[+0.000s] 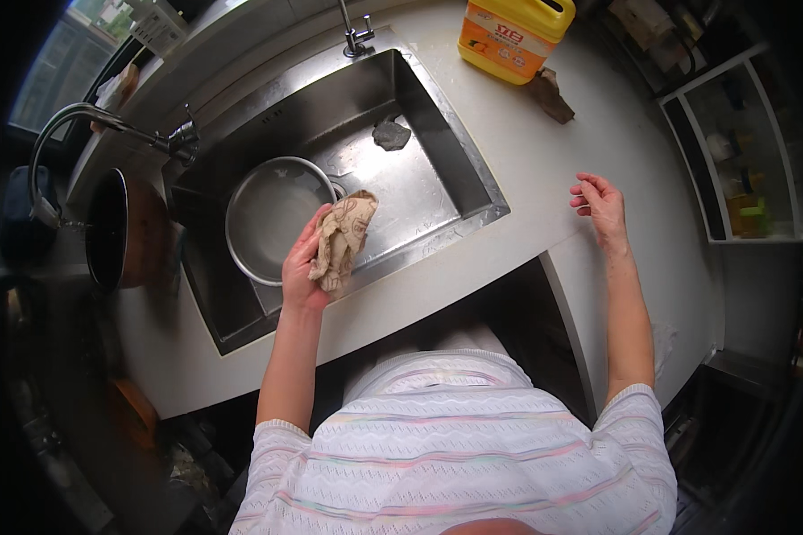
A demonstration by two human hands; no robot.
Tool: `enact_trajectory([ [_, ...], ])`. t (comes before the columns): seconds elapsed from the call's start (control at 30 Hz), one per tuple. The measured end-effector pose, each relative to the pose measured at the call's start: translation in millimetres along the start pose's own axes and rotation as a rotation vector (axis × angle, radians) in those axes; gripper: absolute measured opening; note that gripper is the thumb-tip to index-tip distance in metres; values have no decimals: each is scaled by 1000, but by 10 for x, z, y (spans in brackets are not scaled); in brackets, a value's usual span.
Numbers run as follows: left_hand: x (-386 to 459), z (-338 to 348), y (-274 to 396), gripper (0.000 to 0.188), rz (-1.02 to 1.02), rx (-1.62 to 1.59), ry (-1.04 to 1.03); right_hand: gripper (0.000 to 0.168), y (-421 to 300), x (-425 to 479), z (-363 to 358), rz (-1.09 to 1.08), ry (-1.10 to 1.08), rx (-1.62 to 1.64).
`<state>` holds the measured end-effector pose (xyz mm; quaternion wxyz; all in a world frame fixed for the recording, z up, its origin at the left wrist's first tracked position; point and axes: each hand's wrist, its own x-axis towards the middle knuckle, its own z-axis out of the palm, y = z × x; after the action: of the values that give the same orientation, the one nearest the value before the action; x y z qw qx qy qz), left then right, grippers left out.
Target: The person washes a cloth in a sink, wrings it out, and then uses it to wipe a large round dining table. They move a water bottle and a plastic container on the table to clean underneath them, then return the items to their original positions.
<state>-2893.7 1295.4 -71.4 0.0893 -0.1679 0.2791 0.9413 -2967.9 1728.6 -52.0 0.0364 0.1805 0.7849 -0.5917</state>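
Observation:
My left hand [301, 267] holds a crumpled beige cloth [345, 241] with a brown printed pattern, above the front edge of a stainless steel sink [435, 180]. Just left of the cloth, a round metal basin [268, 214] with cloudy water in it stands in the sink. A dark grey lump, perhaps a scouring pad or wet rag [391, 135], lies on the sink floor farther back. Over the white countertop [508, 160] to the right hovers my right hand [599, 202], its fingers loosely curled and nothing visible in them.
A curved chrome faucet [107, 120] reaches over a brown pot [137, 231] left of the sink. A smaller tap [356, 41] rises behind it. At the back right stands a yellow detergent jug [514, 40] beside a brown cloth [550, 95]. A white-framed cabinet [736, 147] borders the right.

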Motion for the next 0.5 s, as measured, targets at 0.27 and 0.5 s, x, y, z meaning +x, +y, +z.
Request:
enact_trajectory([
  [0.27,385,116,-184,35,-90,-130,-55,22,125,26,135,21,-130,1],
  [0.5,787,-123,-212,40,-27,204,39,23,322,-363,-429,84,100,26],
])
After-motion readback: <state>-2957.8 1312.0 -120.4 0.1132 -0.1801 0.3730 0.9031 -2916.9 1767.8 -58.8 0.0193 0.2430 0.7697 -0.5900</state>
